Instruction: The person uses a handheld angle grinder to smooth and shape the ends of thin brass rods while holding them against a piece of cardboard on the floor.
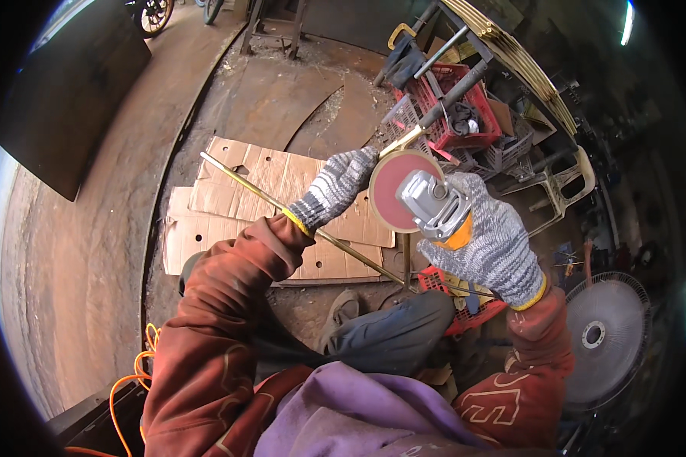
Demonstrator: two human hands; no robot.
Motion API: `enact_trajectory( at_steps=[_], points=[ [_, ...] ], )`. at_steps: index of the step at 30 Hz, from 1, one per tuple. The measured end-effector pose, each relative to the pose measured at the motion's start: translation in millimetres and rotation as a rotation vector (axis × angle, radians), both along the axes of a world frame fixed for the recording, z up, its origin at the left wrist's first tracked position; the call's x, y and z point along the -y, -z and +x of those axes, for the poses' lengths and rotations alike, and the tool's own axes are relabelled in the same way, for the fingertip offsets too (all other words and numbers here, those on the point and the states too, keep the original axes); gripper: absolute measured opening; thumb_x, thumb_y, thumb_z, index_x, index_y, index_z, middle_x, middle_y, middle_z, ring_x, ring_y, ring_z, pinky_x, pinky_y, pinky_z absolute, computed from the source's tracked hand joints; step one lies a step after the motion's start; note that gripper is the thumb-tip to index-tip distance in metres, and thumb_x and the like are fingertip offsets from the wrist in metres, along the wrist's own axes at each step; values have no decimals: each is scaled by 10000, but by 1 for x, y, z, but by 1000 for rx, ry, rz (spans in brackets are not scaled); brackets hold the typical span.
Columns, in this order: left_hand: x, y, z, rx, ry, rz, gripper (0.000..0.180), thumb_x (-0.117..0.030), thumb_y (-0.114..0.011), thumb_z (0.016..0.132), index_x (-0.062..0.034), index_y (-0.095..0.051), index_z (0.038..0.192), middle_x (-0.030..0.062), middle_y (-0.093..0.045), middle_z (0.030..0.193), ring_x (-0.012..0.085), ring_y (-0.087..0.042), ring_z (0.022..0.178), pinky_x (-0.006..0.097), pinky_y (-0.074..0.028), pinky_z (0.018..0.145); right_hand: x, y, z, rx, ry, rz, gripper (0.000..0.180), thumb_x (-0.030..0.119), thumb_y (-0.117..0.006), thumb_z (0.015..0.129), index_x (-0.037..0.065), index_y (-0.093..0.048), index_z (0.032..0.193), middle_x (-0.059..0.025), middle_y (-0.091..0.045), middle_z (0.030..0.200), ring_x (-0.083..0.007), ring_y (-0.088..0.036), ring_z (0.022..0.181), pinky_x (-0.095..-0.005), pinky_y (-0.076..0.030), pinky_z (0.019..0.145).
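My right hand, in a grey-and-white knit glove with a yellow cuff, is wrapped around the orange and silver body of an angle grinder. Its round reddish disc faces up, just beside my left hand. That hand wears the same kind of glove, its fingers closed around the near end of a pale metal bar. The disc's edge lies close to this bar; whether they touch I cannot tell. Below my left wrist runs a long brass-coloured rod, slanting down toward my knee.
Flattened cardboard covers the floor ahead. Red crates with cloths stand at the far right, near a pale metal frame. A round fan is at the right; an orange cable coils at lower left.
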State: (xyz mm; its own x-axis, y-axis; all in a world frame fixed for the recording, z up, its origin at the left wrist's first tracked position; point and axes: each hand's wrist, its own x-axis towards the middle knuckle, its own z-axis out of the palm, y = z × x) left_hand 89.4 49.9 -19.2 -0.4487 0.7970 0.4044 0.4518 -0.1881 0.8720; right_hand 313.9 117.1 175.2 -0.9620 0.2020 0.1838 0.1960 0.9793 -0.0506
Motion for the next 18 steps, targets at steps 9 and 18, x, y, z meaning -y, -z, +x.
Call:
enact_trajectory(
  at_steps=[9, 18],
  points=[
    [-5, 8, 5, 151, 91, 305, 323, -268, -491, 1069, -1, -668, 1108, 118, -643, 820, 176, -558, 711, 367, -493, 674, 4, 0, 1, 21, 38, -67, 794, 297, -916, 734, 58, -503, 1368, -190, -711, 1132, -409, -720, 996, -450, -586, 854],
    [-7, 8, 7, 118, 50, 347, 365, -311, -470, 1084, -1, -614, 959, 124, -549, 738, 193, -493, 659, 380, -453, 621, 0, 4, 3, -110, -28, -37, 852, 428, -899, 739, 48, -518, 1399, -165, -718, 1077, -397, -728, 876, -464, -594, 771]
  ],
)
